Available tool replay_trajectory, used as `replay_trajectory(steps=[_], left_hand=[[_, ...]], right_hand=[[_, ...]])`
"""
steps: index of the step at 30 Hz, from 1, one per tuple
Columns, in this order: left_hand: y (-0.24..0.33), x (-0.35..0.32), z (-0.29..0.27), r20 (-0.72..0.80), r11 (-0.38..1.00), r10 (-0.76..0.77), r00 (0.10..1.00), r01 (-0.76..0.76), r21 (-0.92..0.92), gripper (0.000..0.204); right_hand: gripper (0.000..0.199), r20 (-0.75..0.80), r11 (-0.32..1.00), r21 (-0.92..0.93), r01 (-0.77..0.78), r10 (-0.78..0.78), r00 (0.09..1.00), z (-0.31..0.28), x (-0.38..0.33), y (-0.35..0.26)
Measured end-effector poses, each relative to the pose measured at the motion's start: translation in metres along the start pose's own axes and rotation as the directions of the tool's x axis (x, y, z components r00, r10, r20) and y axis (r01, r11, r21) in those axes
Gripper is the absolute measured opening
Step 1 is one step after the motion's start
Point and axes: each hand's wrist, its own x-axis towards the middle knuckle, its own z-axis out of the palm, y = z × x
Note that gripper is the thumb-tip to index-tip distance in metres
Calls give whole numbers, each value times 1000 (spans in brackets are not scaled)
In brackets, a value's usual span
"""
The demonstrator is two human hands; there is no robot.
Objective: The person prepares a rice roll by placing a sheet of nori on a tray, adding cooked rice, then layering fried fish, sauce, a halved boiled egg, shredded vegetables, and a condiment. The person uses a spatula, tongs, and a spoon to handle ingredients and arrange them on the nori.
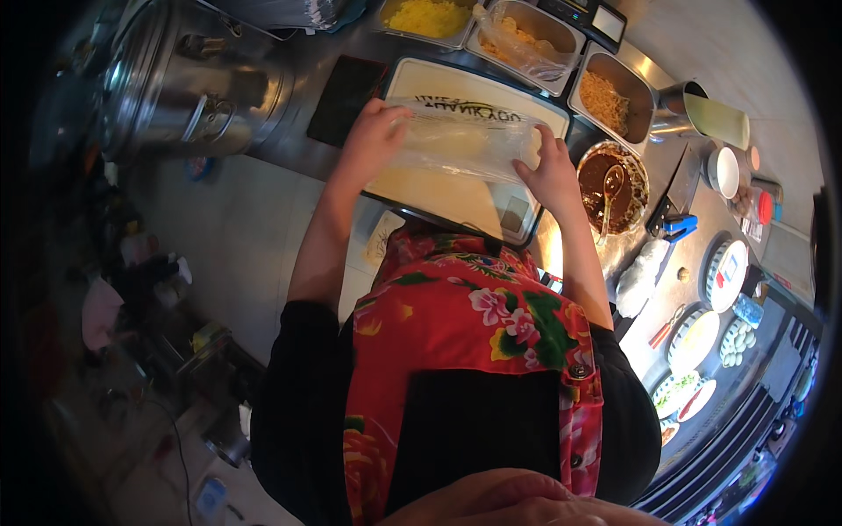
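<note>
clear bag (460, 147): long axis left-right over board (465, 202); left hand (379, 133) pinches one end, right hand (549, 168) the other.

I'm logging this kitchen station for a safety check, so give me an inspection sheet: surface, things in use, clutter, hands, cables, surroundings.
Surface: metal counter, with a cream board edged in dark.
Things in use: clear plastic bag, printed, stretched over the board.
Clutter: bowl of dark sauce with a spoon in it, blue stapler, three metal food pans nearby.
Hands: left hand grips the bag's left end; right hand is at its right end, grip unclear.
Cables: a thin dark one, apparently, at lower left; ends unclear.
Surroundings: large metal pot at left, plates of food at right.
</note>
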Motion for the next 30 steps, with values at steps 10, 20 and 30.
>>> replay_trajectory(steps=[10, 20, 30], left_hand=[[-32, 41, 27, 126, 924, -163, 979, 106, 368, 83], [-24, 151, -253, -661, 862, 394, 638, -7, 507, 44], [-104, 228, -277, -729, 964, 135, 671, 80, 252, 22]], right_hand=[[50, -301, 936, -278, 216, -299, 906, 2, 25, -26], [36, -292, 955, -10, 298, -288, 912, 39, -35, -101], [24, -302, 990, -25, 141, -142, 943, 65, -80, -104]])
